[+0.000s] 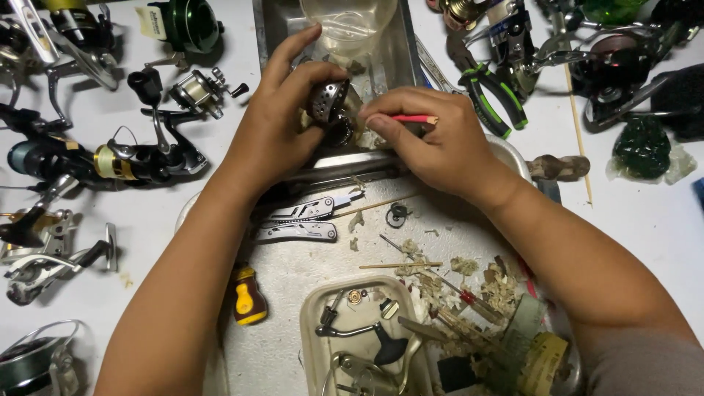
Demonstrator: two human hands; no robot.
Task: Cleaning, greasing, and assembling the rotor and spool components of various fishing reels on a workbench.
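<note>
Left hand (275, 125) grips a small metal reel part (328, 103) over the steel tray (275, 22), right hand (433, 143) pinches a red-handled tool (413, 119), tip hidden behind fingers.

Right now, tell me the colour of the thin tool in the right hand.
Red: the thin tool pinched in the right hand shows red, seen in the head view.

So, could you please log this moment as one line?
left hand: holds reel part | right hand: holds red-handled tool against it | below: metal tray
</note>
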